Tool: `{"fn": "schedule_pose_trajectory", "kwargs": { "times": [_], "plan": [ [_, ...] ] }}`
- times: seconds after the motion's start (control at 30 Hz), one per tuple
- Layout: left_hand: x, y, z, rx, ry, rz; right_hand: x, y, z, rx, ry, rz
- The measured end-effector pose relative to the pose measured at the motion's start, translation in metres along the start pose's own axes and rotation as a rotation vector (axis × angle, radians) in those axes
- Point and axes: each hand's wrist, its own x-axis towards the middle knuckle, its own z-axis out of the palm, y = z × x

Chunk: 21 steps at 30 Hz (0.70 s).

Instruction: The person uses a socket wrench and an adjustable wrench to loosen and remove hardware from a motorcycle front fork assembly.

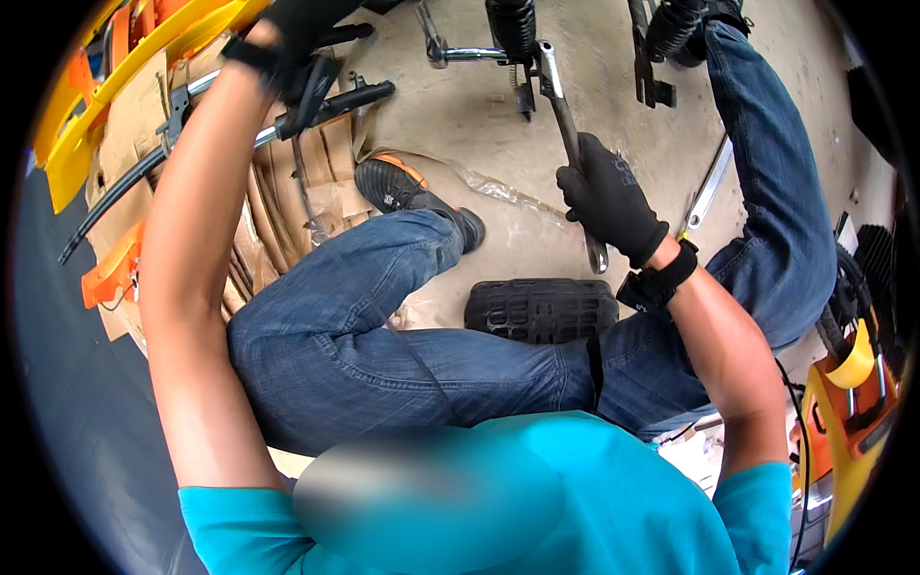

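Note:
My right hand, in a black glove, is closed around the middle of a long metal wrench. The wrench's upper end touches or lies right beside a silver rod, below a black ribbed part like a bellows or spring; the exact contact is too small to tell. Its lower end sticks out beneath my palm. At the upper left my gloved left hand reaches past the picture's edge, its fingers hidden. Close to it are black and silver metal bars with dark grips.
Flattened cardboard lies under the bars, with yellow machine parts at far left. A black ribbed pad sits between my legs. Another wrench lies by my right leg. A yellow-orange machine stands at the right; a second ribbed part is at the top.

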Motion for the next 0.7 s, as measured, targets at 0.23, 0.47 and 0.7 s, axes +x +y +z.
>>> {"fn": "schedule_pose_trajectory", "kwargs": {
  "times": [0.23, 0.47, 0.7],
  "plan": [
    [-0.134, 0.041, 0.031, 0.422, -0.187, 0.169, 0.003, -0.004, -0.003, 0.048, -0.023, -0.002],
    [-0.172, 0.032, 0.067, 0.701, -0.487, 0.379, 0.006, -0.013, -0.008, 0.108, -0.129, 0.16],
    [-0.096, 0.024, 0.032, 0.152, -0.016, 0.156, 0.007, 0.007, 0.001, -0.038, -0.015, -0.007]
  ]
}}
